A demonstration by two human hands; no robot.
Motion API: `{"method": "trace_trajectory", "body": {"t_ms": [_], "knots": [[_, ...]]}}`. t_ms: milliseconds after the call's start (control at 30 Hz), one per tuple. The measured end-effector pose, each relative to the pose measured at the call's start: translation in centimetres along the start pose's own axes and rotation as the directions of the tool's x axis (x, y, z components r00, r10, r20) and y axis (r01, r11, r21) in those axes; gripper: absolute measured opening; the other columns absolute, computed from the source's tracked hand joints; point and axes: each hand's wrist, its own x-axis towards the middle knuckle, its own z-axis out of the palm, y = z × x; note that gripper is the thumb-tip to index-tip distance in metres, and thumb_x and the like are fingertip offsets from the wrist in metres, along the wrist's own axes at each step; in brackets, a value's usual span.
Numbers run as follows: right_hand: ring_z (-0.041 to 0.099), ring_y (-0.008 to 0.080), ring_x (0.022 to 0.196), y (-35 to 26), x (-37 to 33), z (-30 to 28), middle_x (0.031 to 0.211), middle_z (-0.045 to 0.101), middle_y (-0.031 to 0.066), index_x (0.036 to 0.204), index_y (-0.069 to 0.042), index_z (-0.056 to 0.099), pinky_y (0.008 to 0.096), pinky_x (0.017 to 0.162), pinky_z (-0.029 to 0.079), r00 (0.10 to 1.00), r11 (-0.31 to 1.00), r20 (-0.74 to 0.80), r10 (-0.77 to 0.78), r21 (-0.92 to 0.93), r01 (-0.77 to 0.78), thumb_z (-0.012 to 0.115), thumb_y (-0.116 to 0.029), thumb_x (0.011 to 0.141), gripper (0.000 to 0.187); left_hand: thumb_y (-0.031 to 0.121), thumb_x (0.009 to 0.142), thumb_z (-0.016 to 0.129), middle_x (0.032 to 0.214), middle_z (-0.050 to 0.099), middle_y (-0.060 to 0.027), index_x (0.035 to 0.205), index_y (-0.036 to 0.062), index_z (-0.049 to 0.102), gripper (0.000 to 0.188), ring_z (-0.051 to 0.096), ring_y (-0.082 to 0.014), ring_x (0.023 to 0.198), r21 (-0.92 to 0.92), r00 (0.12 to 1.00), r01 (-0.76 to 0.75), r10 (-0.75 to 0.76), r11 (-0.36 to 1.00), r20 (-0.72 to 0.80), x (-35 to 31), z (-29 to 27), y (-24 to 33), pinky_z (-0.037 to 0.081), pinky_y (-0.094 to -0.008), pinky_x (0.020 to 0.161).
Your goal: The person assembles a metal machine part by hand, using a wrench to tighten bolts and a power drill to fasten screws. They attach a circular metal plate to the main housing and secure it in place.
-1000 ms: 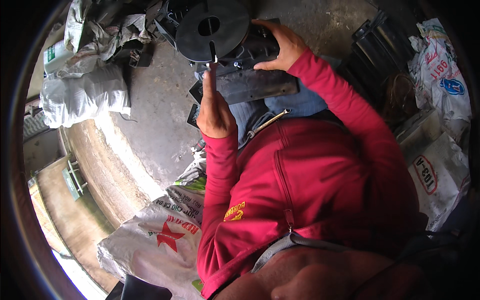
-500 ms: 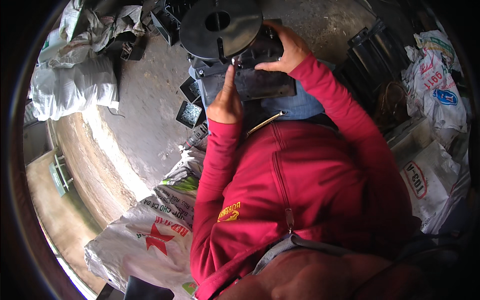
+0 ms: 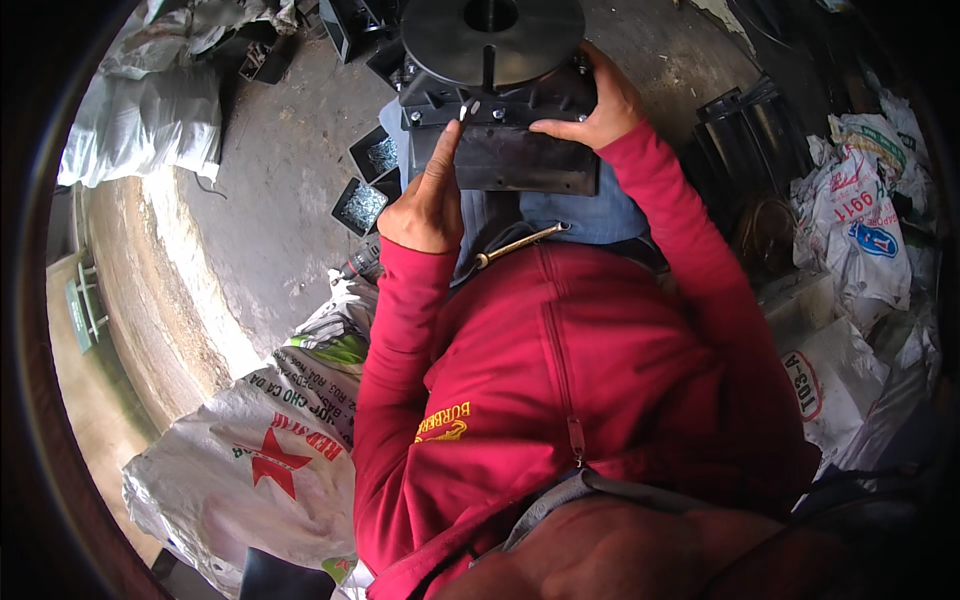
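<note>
A black assembly (image 3: 500, 160) rests across my lap, a round disc (image 3: 440, 40) with a central hole and a slot on top. Bolts (image 3: 499, 114) show along its near flange. My right hand (image 3: 612, 105) grips its right side, thumb along the near face and fingers round the edge behind. My left hand (image 3: 425, 205) reaches to the flange just below the slot, index finger extended and the others curled. Small pale shapes show at that fingertip, too small to make out. Across my lap, near my waist, lies a metal wrench (image 3: 520, 243).
Two black bins of small metal hardware (image 3: 362, 205) stand left of my knee, near a power drill (image 3: 362, 260). Black ribbed parts (image 3: 745, 130) and printed sacks (image 3: 855, 215) lie to the right. Another white sack (image 3: 230, 470) is at lower left.
The assembly now sits lower and straighter in view, its near flange and bolts showing more. Both hands stay on it; the left index finger remains at the flange.
</note>
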Motion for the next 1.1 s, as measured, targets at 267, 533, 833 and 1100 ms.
{"method": "trace_trajectory", "body": {"t_ms": [267,533,833,1100], "knots": [[0.059,0.0335,0.111,-0.1,0.3,-0.2,0.122,0.057,0.0190,0.136,-0.003,0.041,0.0396,0.093,0.049,0.997,0.995,0.066,0.028,-0.093,-0.022,0.093,-0.041,0.051,0.107,-0.007,0.074,0.059,0.057,0.046,-0.0069,0.136,0.0175,0.055,0.067,0.044,-0.0234,0.041,-0.055,0.985,-0.131,0.123,0.990,-0.122,0.2,1.7,0.0,0.039,-0.0354,0.043],[0.059,0.0338,0.108,0.0,0.0,-0.2,0.123,0.058,0.0152,0.140,-0.013,0.042,0.0410,0.095,0.047,0.999,0.999,0.016,0.028,-0.039,-0.027,0.089,-0.040,0.056,0.100,-0.007,0.078,0.060,0.057,0.050,-0.0078,0.134,0.0177,0.057,0.062,0.046,-0.0216,0.042,-0.065,0.986,-0.158,0.154,0.985,-0.068,0.8,1.3,-0.4,0.041,-0.0325,0.044],[0.058,0.0347,0.110,-0.3,-0.5,0.0,0.124,0.056,0.0174,0.138,-0.005,0.042,0.0407,0.095,0.048,0.995,0.997,-0.075,-0.062,-0.059,0.057,0.091,-0.035,0.057,0.099,-0.001,0.087,0.059,0.063,0.057,-0.0107,0.126,0.0060,0.060,0.039,0.054,-0.0177,0.049,-0.275,0.999,0.003,-0.017,0.961,-0.047,2.4,1.6,-0.8,0.046,-0.0291,0.051],[0.058,0.0281,0.098,-2.2,-2.9,-0.7,0.105,0.060,0.0097,0.116,-0.008,0.057,0.0383,0.082,0.048,0.927,0.970,-0.346,-0.143,-0.235,0.062,0.088,-0.021,0.062,0.063,0.000,0.086,0.063,0.089,0.071,-0.0118,0.113,0.0044,0.066,0.027,0.071,-0.0202,0.079,-0.264,0.997,-0.082,0.080,0.961,-0.018,4.3,5.2,-2.5,0.053,-0.0273,0.071]]}}
